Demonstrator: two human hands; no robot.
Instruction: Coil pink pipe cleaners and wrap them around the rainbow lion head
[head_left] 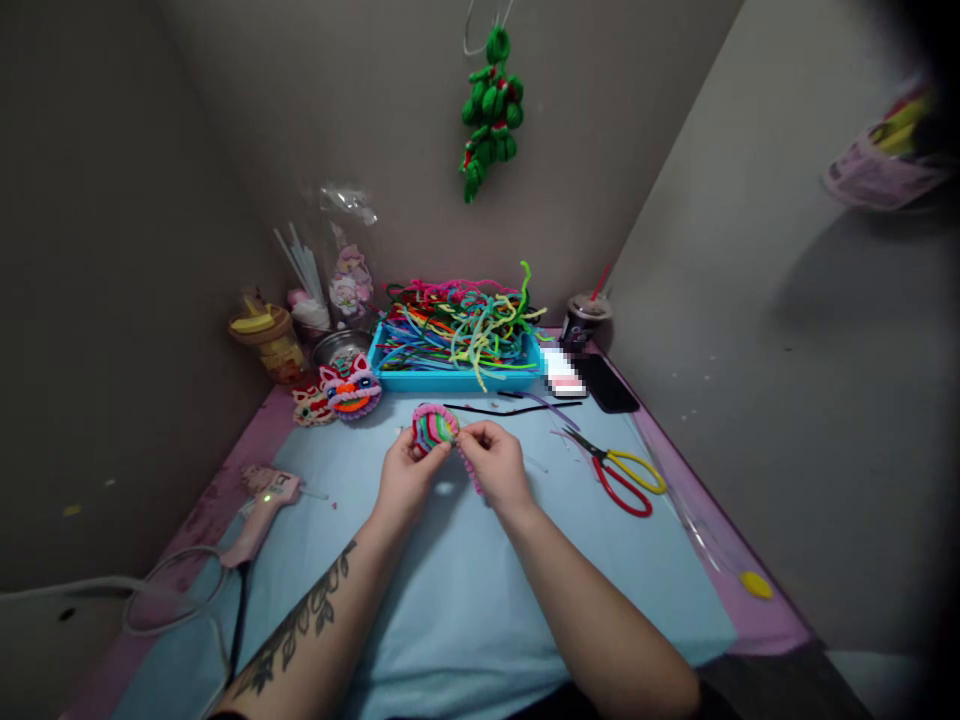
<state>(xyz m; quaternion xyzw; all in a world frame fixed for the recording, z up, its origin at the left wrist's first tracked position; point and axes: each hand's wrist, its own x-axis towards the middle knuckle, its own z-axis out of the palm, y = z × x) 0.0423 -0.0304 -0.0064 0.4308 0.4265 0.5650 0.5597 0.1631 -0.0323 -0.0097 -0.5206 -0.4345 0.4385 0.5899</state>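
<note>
left hand (409,472) and right hand (496,465) are pinching the striped piece (433,430); remotely, i'm judging it light, soft, best gripped rimwise.

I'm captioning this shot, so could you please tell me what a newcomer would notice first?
Probably the blue tray of colourful stems at the back, and the green ornament hanging above it. In front of the tray, the left hand and right hand hold a striped piece.
</note>
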